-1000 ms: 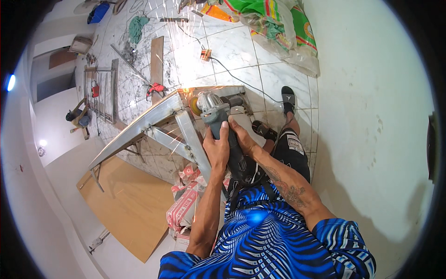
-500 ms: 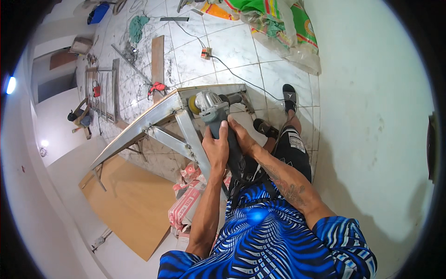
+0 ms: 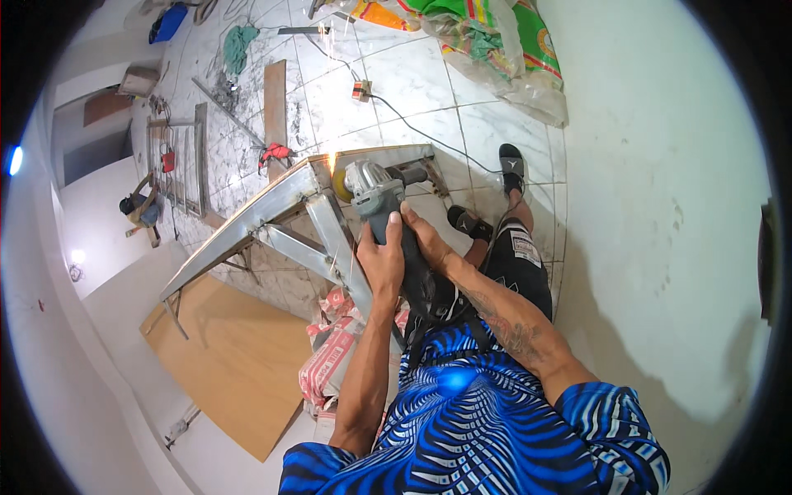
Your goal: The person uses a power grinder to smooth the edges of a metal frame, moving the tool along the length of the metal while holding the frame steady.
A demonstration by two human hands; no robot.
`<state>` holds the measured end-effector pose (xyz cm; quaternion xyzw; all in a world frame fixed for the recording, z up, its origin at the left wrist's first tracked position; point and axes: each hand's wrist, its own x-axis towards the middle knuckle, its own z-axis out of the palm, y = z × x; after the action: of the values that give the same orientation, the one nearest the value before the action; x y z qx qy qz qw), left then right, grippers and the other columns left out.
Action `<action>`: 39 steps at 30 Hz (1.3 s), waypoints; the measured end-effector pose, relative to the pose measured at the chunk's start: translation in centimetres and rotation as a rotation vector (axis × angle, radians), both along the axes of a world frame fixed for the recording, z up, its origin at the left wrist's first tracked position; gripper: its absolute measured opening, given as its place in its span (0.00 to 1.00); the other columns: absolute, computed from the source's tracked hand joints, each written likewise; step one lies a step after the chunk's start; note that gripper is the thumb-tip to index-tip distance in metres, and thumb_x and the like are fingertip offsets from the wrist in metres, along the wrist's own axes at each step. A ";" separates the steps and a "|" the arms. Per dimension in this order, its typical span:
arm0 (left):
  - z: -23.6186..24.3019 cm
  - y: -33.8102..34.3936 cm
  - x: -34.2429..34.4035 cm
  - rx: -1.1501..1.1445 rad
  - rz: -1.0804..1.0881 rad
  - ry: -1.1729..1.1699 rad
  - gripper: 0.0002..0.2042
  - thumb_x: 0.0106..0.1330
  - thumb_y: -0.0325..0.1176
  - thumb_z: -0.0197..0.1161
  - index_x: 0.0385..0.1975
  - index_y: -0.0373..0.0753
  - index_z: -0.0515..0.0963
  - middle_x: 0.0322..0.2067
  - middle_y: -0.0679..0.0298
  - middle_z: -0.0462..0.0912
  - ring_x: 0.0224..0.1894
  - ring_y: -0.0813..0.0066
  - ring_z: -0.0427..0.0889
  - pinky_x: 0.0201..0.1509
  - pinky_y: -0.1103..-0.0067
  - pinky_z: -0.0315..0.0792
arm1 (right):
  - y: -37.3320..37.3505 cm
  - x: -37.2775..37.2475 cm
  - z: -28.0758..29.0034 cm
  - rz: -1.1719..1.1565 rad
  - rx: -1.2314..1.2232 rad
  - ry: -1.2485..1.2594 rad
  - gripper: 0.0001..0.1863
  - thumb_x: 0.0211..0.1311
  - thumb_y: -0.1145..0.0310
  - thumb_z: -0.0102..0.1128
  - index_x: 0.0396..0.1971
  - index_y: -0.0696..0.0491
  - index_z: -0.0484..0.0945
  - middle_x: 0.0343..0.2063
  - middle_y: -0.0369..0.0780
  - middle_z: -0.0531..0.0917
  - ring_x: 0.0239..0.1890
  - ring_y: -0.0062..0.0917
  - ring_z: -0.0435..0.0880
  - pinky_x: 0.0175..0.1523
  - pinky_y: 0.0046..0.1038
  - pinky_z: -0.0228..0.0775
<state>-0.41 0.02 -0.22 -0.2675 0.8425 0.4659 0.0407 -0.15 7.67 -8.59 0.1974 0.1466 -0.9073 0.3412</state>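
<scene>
Both hands grip a grey and black angle grinder [image 3: 375, 198]: my left hand [image 3: 379, 264] is wrapped round the body from the left, thumb along it, and my right hand [image 3: 427, 241] holds it from the right. The grinder's yellow disc [image 3: 341, 188] is against the upper edge of a welded steel frame [image 3: 231, 235], with orange sparks rising there. The frame is angled, with diagonal braces, and runs down toward the left. A black side handle [image 3: 412, 176] sticks out rightward from the grinder's head, with neither hand on it.
A brown board [image 3: 214, 371] and red-and-white sacks [image 3: 334, 363] lie lower left. Power cord [image 3: 412, 132], planks [image 3: 275, 99], plastic sacks [image 3: 503, 58] and red tool [image 3: 276, 155] lie on the tiled floor. A co-worker [image 3: 140, 210] crouches far left; a white wall [image 3: 660, 206] stands right.
The long sparks seen a second ago had vanished half a second ago; a shorter spray shows now. My hands and the grinder have shifted only slightly.
</scene>
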 end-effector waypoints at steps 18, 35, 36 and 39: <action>0.0 -0.1 0.1 0.006 -0.002 0.003 0.22 0.68 0.44 0.64 0.46 0.27 0.78 0.35 0.54 0.85 0.37 0.71 0.81 0.44 0.74 0.75 | -0.5 0.2 -0.5 -0.025 -0.025 -0.008 0.31 0.74 0.41 0.45 0.51 0.56 0.77 0.40 0.36 0.83 0.37 0.19 0.81 0.42 0.22 0.76; -0.1 0.1 -0.2 -0.037 -0.010 0.016 0.23 0.67 0.46 0.64 0.43 0.26 0.79 0.32 0.50 0.85 0.35 0.67 0.82 0.43 0.72 0.75 | -0.7 -0.1 -0.6 -0.031 -0.025 -0.062 0.31 0.71 0.38 0.49 0.47 0.55 0.79 0.36 0.36 0.83 0.34 0.20 0.81 0.38 0.24 0.75; 0.1 0.2 -0.2 -0.057 -0.016 0.005 0.23 0.67 0.46 0.64 0.43 0.26 0.79 0.32 0.50 0.84 0.35 0.66 0.82 0.42 0.72 0.75 | -0.5 -0.1 -0.6 -0.014 -0.033 -0.044 0.31 0.71 0.38 0.49 0.47 0.55 0.79 0.36 0.36 0.83 0.34 0.20 0.81 0.38 0.24 0.75; 0.4 0.2 -0.3 -0.071 -0.016 -0.004 0.23 0.67 0.46 0.64 0.42 0.26 0.78 0.31 0.50 0.84 0.34 0.67 0.82 0.42 0.71 0.75 | 0.0 -0.2 -0.3 0.023 -0.048 -0.015 0.31 0.70 0.38 0.49 0.47 0.55 0.79 0.35 0.36 0.84 0.33 0.21 0.82 0.38 0.24 0.76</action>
<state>-0.71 0.19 0.16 -0.2628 0.8606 0.4346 0.0368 -0.35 7.69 -8.94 0.1944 0.1247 -0.9051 0.3571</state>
